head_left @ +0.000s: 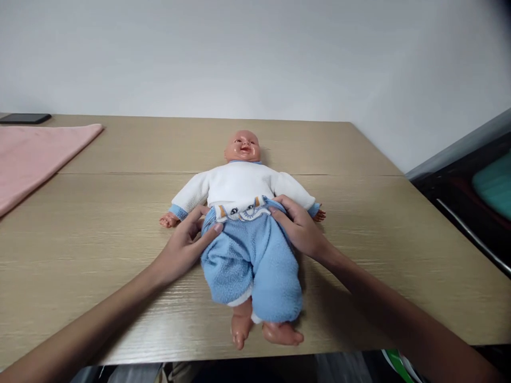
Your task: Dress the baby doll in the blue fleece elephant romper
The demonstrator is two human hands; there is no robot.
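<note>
A baby doll (pixel 241 146) lies on its back in the middle of a light wooden table (pixel 99 223), head away from me. It wears a white fleece top (pixel 239 183) and light blue fleece trousers (pixel 255 260); its bare feet reach the near table edge. My left hand (pixel 187 242) grips the trousers' waistband on the doll's left side as I see it. My right hand (pixel 299 229) grips the waistband on the other side.
A pink cloth (pixel 35 157) lies at the table's far left, with a dark phone (pixel 24 118) behind it by the wall. To the right of the table stands a dark piece of furniture with a teal item (pixel 495 183).
</note>
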